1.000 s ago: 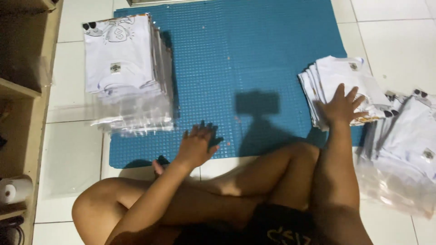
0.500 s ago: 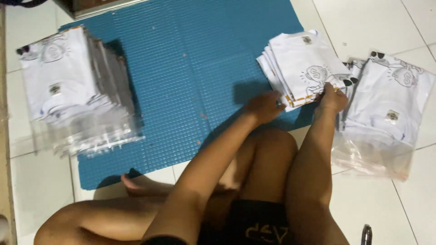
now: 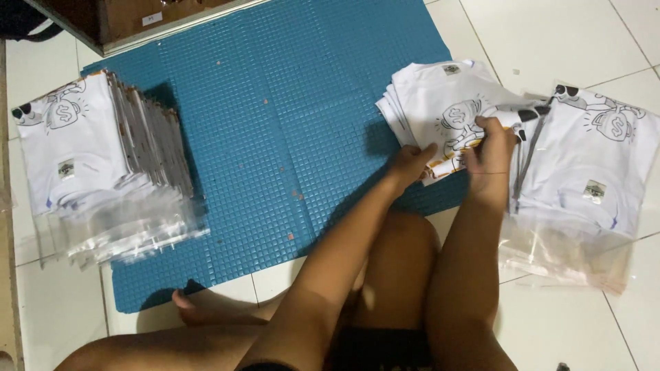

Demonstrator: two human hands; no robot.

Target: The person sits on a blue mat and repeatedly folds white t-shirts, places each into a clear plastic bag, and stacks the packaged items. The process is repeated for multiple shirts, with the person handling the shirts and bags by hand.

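Note:
A pile of folded white printed shirts [image 3: 440,103] lies on the right side of a blue studded mat [image 3: 289,137]. My left hand [image 3: 409,165] touches the pile's near edge, fingers under the top shirt. My right hand [image 3: 491,151] grips the top shirt's near right corner. To the right, a bagged white shirt [image 3: 591,165] lies on a stack of clear plastic bags [image 3: 564,257]. A tall stack of bagged shirts [image 3: 96,158] stands at the left.
A wooden furniture edge [image 3: 137,20] runs along the top left. White floor tiles [image 3: 550,34] surround the mat. My crossed legs [image 3: 385,295] and a foot [image 3: 199,309] fill the bottom of the view.
My left hand has crossed from the mat's front edge to the shirt pile on the right. Both hands have closed in on the top shirt. The view has shifted right.

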